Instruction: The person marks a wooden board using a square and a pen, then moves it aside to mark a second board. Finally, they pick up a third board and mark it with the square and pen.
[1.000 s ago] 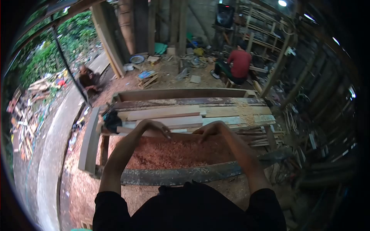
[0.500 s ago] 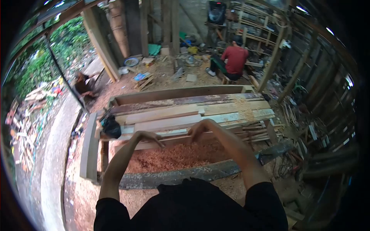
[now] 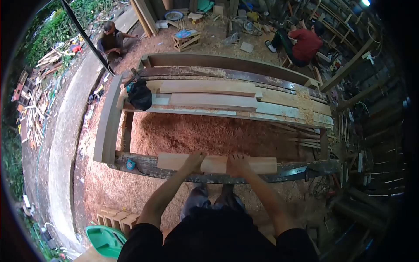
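Observation:
A pale wooden board (image 3: 262, 165) lies lengthwise along the dark near beam (image 3: 196, 177) of the low timber frame. My left hand (image 3: 193, 163) grips it left of its middle, fingers bent over the far edge. Right of the middle, my right hand (image 3: 238, 165) is on the same board, its fingers also hooked over that edge. The undersides of both hands are hidden. To the left on the beam sits a small teal tape measure (image 3: 130, 164), apart from my hands. A handsaw (image 3: 293, 172) appears to rest on the beam to the right.
Several planks (image 3: 209, 101) lie across the frame's far side, with a black plastic bag (image 3: 139, 96) at their left. Reddish shavings (image 3: 192, 131) cover the ground between the beams. Two people sit farther back. Cut blocks (image 3: 118, 218) and a green container (image 3: 104, 240) are lower left.
The view has tilted downward. My hands, earlier raised with curled fingers near the far planks, are now lower, on the board at the near beam.

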Motion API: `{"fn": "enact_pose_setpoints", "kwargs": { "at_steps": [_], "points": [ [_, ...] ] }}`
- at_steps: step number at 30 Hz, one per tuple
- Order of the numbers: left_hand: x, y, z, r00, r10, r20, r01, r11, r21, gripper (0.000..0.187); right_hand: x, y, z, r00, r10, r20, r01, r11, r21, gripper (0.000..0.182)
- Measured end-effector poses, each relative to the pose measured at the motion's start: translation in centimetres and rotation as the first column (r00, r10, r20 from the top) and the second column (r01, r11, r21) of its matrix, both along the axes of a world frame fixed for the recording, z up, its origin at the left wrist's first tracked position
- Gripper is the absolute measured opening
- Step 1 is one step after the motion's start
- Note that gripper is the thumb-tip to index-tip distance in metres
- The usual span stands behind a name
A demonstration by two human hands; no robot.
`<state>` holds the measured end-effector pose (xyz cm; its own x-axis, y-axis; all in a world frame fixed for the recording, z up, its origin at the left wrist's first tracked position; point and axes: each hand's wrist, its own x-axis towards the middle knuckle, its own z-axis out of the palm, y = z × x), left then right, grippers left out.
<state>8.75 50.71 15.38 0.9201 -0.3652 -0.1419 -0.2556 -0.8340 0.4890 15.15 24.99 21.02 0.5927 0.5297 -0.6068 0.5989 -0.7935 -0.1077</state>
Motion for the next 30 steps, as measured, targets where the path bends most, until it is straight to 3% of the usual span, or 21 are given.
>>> {"fn": "enact_pose_setpoints", "kwargs": {
  "at_steps": [2,4,5,7,10,13,20,22,23,25,29,30],
  "points": [
    [-2.2,-0.8,-2.6,1.000,0.008,0.009,-0.008,1.000,0.001,0.094,-1.5,-0.2,-2.8,1.000,0.004,0.025,-0.003,1.000,-0.008,0.095],
    [-3.5,-1.3,-3.6,1.000,-0.007,0.009,0.007,1.000,-0.014,0.089,-3.1,-0.5,-5.1,0.996,-0.063,-0.069,0.060,0.997,-0.040,0.073],
    [-3.9,-1.2,-4.1,1.000,-0.010,-0.017,0.010,1.000,-0.021,0.089,-3.8,-0.8,-6.3,0.993,-0.066,-0.094,0.062,0.997,-0.048,0.073],
    [-4.5,-1.0,-5.1,0.996,-0.055,-0.073,0.051,0.997,-0.059,0.085,-4.8,-1.2,-7.8,0.953,-0.231,-0.197,0.251,0.965,0.079,0.052],
    [-4.8,-0.9,-6.2,0.991,-0.082,-0.104,0.073,0.993,-0.091,0.080,-5.3,-2.0,-9.6,0.984,-0.101,-0.149,0.119,0.986,0.117,0.042],
    [-4.6,-0.8,-6.8,0.987,-0.058,-0.149,0.044,0.994,-0.098,0.074,-5.1,-2.4,-10.8,0.992,-0.074,-0.100,0.091,0.979,0.181,0.042],
    [-4.1,-1.3,-8.6,0.951,0.043,-0.306,-0.083,0.989,-0.120,0.071,-3.6,-1.9,-12.2,0.996,0.050,-0.077,-0.039,0.991,0.130,0.046],
    [-4.1,-1.7,-8.9,0.970,0.038,-0.241,-0.059,0.995,-0.084,0.070,-4.0,-1.7,-12.8,0.970,-0.222,-0.096,0.239,0.944,0.229,0.052],
    [-4.4,-2.0,-9.0,0.969,0.033,-0.245,-0.055,0.995,-0.087,0.070,-4.2,-2.0,-12.9,0.969,-0.227,-0.099,0.244,0.944,0.224,0.052],
    [-4.6,-2.6,-8.9,0.981,-0.004,-0.195,0.024,0.995,0.100,0.067,-3.8,-2.4,-12.2,0.973,-0.147,-0.179,0.184,0.960,0.213,0.054],
    [-5.8,-2.6,-8.6,0.992,-0.026,-0.126,0.034,0.997,0.068,0.062,-4.0,-2.8,-11.3,0.973,-0.112,-0.202,0.150,0.971,0.187,0.056],
    [-6.0,-2.6,-7.9,0.989,-0.034,-0.145,0.057,0.987,0.153,0.060,-4.6,-3.2,-12.5,0.985,-0.097,-0.142,0.121,0.978,0.168,0.056]
  ]
}}
